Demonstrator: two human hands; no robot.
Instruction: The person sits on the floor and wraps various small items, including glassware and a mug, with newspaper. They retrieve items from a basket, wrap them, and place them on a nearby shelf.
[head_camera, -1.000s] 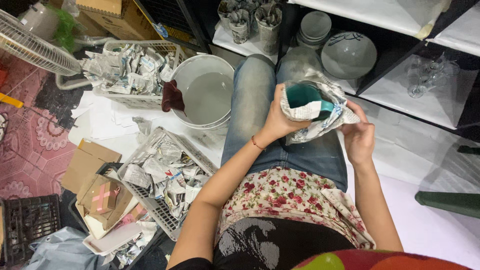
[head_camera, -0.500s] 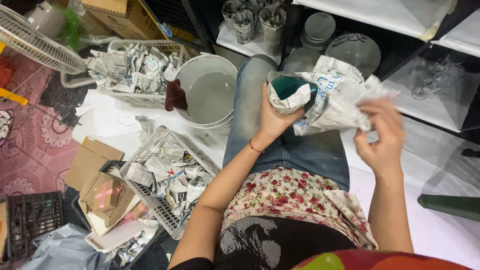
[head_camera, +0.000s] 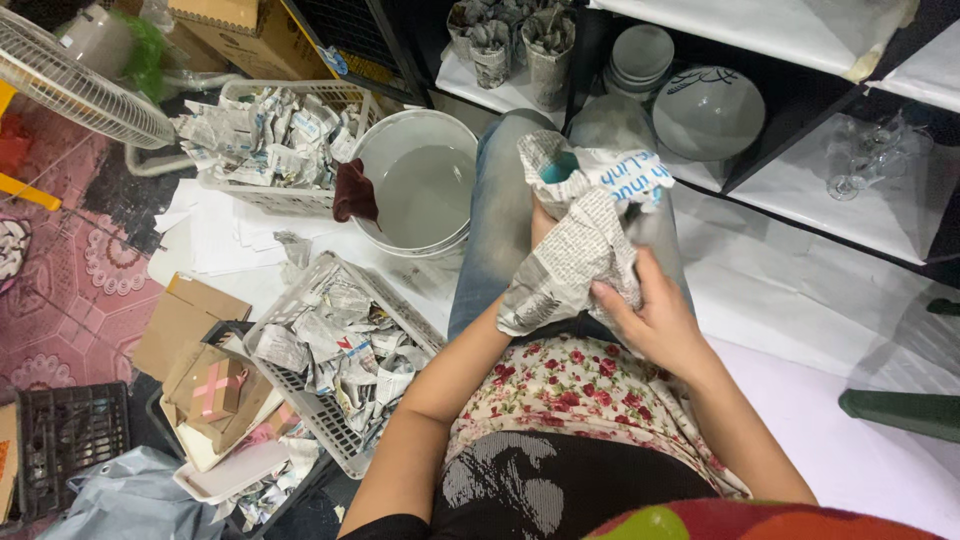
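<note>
Wrapping teal cup (head_camera: 560, 167) in newspaper (head_camera: 575, 250), both hands.

The right hand (head_camera: 645, 310) has dropped toward the lap, drawing the newspaper (head_camera: 575, 250) down over the teal cup (head_camera: 560, 168).

Person seated: faded blue jeans beyond the right hand (head_camera: 650, 315); white top with red floral print, over a black-and-grey garment, near both bare forearms.
</note>
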